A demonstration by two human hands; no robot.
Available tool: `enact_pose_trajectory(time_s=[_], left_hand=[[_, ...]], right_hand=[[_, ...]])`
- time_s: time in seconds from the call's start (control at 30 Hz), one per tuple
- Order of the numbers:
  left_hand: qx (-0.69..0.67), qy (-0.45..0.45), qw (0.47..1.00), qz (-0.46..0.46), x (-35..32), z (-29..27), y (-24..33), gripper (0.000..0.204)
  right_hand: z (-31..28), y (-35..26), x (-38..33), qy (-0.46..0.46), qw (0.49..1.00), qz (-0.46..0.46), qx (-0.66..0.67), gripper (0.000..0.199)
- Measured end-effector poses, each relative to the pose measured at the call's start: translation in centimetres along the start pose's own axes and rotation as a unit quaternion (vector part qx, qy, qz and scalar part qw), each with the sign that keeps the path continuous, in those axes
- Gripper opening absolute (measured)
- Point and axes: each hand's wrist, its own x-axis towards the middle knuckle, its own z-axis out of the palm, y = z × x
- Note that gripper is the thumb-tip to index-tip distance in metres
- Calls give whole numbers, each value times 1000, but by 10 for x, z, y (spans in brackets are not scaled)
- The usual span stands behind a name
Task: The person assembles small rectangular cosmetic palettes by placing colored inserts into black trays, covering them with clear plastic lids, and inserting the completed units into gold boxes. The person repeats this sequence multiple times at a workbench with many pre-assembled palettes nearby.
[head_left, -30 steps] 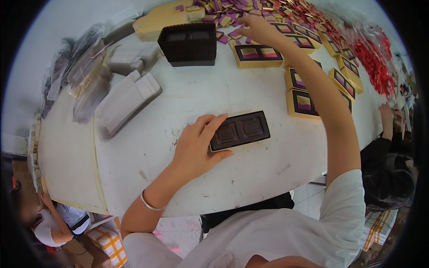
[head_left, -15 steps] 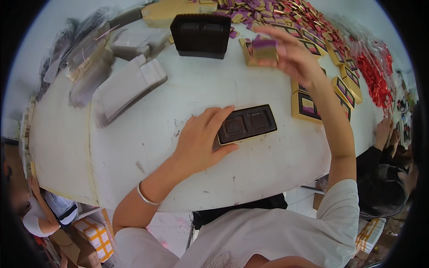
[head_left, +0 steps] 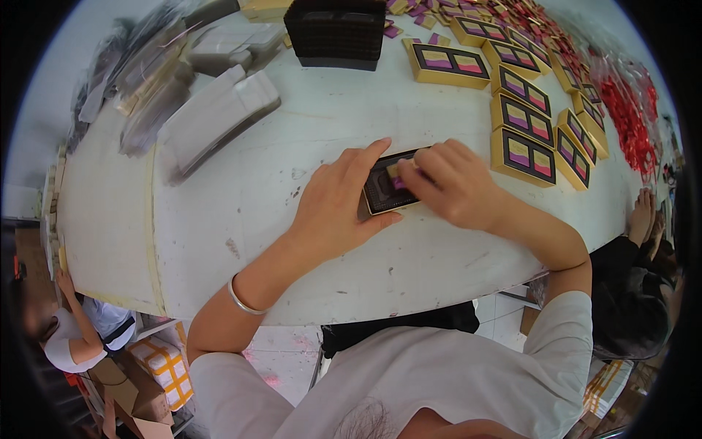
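My left hand grips the left end of a small gold-edged box, thumb on the near side and fingers on the far side. A black plastic tray with moulded hollows lies in the box. Over it my right hand is closed on a small purple-and-gold wrapped square, partly hidden by the fingers and blurred. The box's right end is hidden under that hand.
Several filled gold boxes stand to the right. Beyond them lies a heap of purple and red wrapped squares. Stacked black trays stand at the back, clear plastic covers at left. Red strips and other people's hands are far right.
My right hand has come down from the far right to the box, bringing the purple wrapped square over the tray. My left hand keeps its hold. The view has shifted slightly.
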Motion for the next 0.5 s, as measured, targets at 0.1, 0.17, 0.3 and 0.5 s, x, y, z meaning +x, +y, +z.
enact_pose_trajectory(time_s=[0.1, 0.17, 0.3, 0.5], left_hand=[[-12, 22, 1000, 16, -1, 5, -3, 84], [-13, 29, 999, 16, 0, 6, -2, 82], [-11, 17, 1000, 2, 1, 3, 1, 73], [-19, 13, 1000, -6, -2, 10, -5, 55]], right_hand=[[3, -13, 6, -26, 996, 40, 71, 18], [-1, -13, 7, -41, 986, 74, 143, 16], [-6, 1, 3, -82, 924, 156, 340, 14], [5, 0, 23, -140, 905, 202, 347, 4]])
